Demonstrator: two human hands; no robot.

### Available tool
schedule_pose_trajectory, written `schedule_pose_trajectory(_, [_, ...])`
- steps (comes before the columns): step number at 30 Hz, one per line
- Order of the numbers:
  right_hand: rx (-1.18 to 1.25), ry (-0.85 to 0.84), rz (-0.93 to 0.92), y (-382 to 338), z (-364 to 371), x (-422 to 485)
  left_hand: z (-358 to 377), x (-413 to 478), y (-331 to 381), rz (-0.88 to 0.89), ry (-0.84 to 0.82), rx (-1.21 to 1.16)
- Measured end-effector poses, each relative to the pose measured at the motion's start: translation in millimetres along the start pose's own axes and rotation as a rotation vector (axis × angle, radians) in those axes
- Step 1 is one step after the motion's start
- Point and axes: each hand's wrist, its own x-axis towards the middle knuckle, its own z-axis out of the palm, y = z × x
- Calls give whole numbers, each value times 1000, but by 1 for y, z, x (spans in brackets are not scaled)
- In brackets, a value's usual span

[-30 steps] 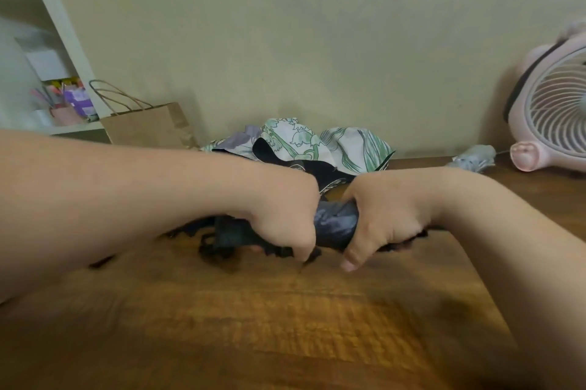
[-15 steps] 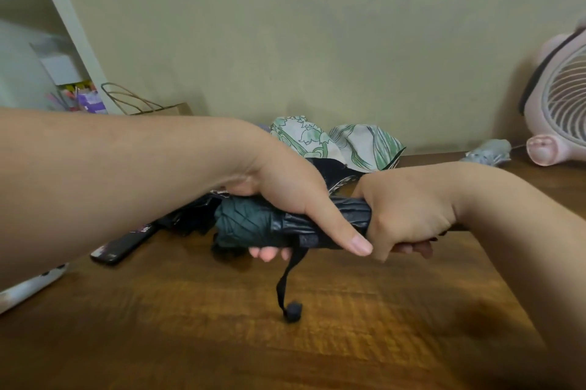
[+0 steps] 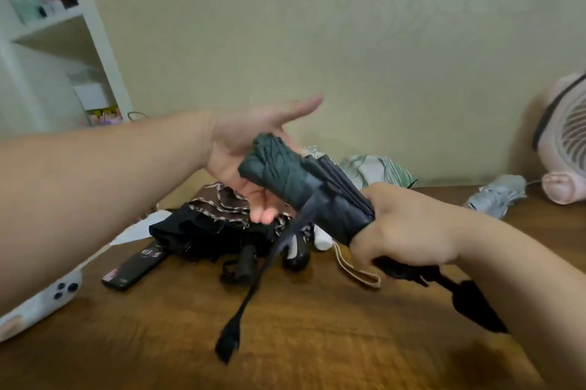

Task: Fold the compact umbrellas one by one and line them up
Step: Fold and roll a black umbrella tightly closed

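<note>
Left hand (image 3: 234, 148) now opened, fingers straight, right hand (image 3: 409, 231) gripping raised dark green umbrella (image 3: 285, 180), strap (image 3: 250, 294) dangling

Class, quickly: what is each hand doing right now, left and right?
Left hand: open, fingers straight, behind the umbrella.
Right hand: closed, gripping the umbrella's lower end.
</note>
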Motion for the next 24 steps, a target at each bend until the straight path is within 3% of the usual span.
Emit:
schedule_pose_trajectory(2, [161, 46, -10, 8, 1, 5, -1, -3, 0, 72, 157, 52])
schedule_pose_trajectory(4, [354, 64, -1, 15, 6, 8, 2, 4, -17, 215, 248, -82])
schedule_pose_trajectory(8, [670, 43, -71, 12, 20, 13, 40, 55, -62, 570, 299, -131])
schedule_pose_trajectory(12, [1011, -54, -260, 3, 35, 13, 63, 92, -67, 570, 350, -271])
schedule_pose_trajectory(15, [1238, -284, -372, 6, 36, 13, 60, 95, -69, 604, 254, -348])
schedule_pose_trajectory(17, [1263, -424, -410, 10, 35, 15, 60, 93, -71, 627, 250, -219])
schedule_pose_trajectory(19, [1199, -481, -376, 15, 37, 18, 66, 91, -71, 672, 377, -27])
schedule_pose_trajectory(22, [1092, -424, -196, 12, 46, 17, 73, 90, -78, 725, 562, 25])
schedule_pose_trajectory(24, [1007, -324, -88, 4, 52, 15, 73, 88, -86, 768, 576, -63])
